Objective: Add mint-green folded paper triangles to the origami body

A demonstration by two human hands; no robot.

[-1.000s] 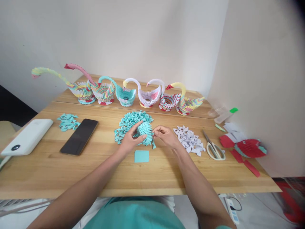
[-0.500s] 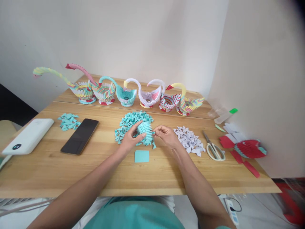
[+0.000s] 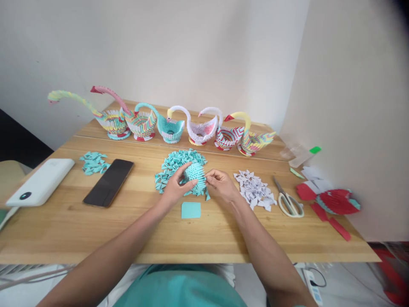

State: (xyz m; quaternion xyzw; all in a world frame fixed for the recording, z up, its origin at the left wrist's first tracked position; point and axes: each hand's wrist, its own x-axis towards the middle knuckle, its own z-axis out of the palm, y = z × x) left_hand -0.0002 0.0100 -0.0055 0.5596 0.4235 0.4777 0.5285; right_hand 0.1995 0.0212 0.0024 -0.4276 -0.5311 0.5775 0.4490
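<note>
My left hand [image 3: 178, 183] grips a turquoise body of interlocked folded-paper pieces [image 3: 195, 174] from its left side, thumb below and fingers above. At the body's right edge, my right hand [image 3: 220, 182] has thumb and fingertips pinched together; a small turquoise paper piece at the tips is mostly hidden. Behind and around the body spreads a pile of loose turquoise folded pieces [image 3: 179, 158]. A flat turquoise paper rectangle [image 3: 191, 210] lies just in front of my hands.
Several folded-paper swans [image 3: 171, 131] line the back. To the left are a phone [image 3: 109, 182], a white power bank [image 3: 41, 182] and a small turquoise pile [image 3: 93, 163]. White folded pieces [image 3: 254, 189], scissors [image 3: 289, 202] and a red paper model [image 3: 338, 201] lie to the right.
The right fingertips have come in closer against the edge of the turquoise body, and less of the small piece shows. The left hand keeps its hold; the view has shifted slightly.
</note>
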